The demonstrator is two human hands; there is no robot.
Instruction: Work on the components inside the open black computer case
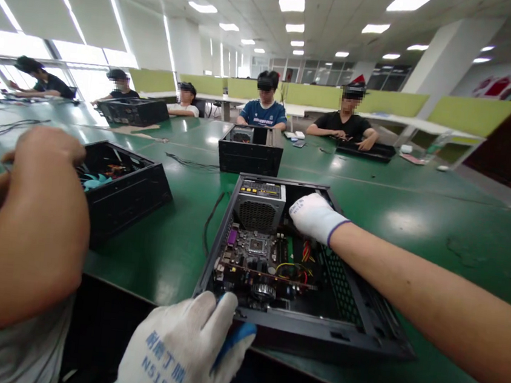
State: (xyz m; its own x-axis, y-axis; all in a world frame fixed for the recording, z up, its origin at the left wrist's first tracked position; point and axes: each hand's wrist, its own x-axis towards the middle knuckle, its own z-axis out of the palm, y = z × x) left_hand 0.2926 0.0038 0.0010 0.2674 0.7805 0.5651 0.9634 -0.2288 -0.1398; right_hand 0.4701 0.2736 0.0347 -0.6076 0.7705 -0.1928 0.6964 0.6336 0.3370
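Note:
An opened black computer case (322,335) lies on its side in front of me. My left hand (179,348), in a white work glove with a blue palm, grips its near edge, fingers over the rim and thumb on the outer side. Inside sit a grey power supply (258,215), a motherboard (257,248) and an expansion card (269,278), with red and yellow wires (306,255) beside them. Right of the power supply, my gloved right hand (313,217) reaches into the far part of the case. Its fingers are curled, and whatever they hold is hidden.
A co-worker's bent arm (42,218) is close on the left, beside another open case (127,196). Across the green table (407,226) stands a third case (250,157). Several people sit around the table, and a black cable (210,220) runs beside my case.

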